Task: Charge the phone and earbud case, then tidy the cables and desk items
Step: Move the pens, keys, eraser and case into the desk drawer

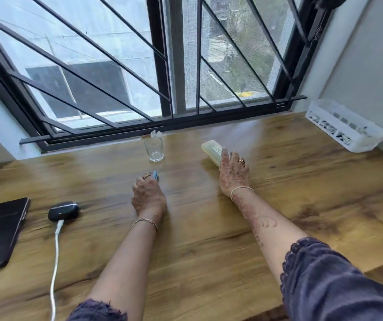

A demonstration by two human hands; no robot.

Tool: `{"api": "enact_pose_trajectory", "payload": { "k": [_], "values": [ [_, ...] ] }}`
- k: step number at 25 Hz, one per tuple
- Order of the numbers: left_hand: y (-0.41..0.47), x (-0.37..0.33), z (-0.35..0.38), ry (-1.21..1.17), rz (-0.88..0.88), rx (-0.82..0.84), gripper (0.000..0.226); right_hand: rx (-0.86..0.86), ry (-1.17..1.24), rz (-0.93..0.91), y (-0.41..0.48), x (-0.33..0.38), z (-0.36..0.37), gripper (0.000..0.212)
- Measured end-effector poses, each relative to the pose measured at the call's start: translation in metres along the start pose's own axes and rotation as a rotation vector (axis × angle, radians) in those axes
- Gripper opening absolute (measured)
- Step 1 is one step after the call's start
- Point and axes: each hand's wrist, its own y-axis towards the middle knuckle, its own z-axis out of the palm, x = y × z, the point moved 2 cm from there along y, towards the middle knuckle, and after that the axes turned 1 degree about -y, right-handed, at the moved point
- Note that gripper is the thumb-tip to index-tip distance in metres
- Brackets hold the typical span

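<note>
A: Item: pale box (211, 150), bench (209, 239) at 1 o'clock. Long axis 10-to-4, far end toward the window (116, 66). Right hand (233, 172) laid on its near end; grip cannot tell.

B: Left hand (147, 193)?

A: Curled on a blue item (155, 175), 12 o'clock. Step is likely tidying, as the earbud case (63, 210) at 9 is cabled. Next calls for a firm hold and a lift, perhaps toward the basket (345, 133).

Glass (155, 150) blocks centre, cable (56, 251) the left; desk's (301, 181) right seems open.
</note>
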Motion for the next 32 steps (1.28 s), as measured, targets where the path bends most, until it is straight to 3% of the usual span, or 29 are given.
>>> {"api": "enact_pose_trajectory", "payload": {
  "k": [5,10,19,27,32],
  "values": [
    [-0.041,-0.039,0.007,-0.160,0.051,0.069,0.029,-0.015,0.033,-0.018,-0.033,-0.031,-0.031,0.071],
    [-0.122,-0.078,0.013,-0.288,0.194,0.159,0.030,-0.074,0.282,0.026,-0.102,-0.090,-0.069,0.078],
    [-0.301,-0.080,0.034,-0.368,0.465,0.202,0.026,0.028,0.336,0.127,-0.269,-0.219,-0.080,0.067],
    [-0.358,-0.062,0.067,-0.163,0.592,0.307,0.020,0.126,0.312,0.240,-0.324,-0.286,-0.064,0.072],
    [-0.361,-0.061,0.098,-0.041,0.537,0.373,0.021,0.215,0.259,0.369,-0.324,-0.307,-0.039,0.080]
  ]
}}
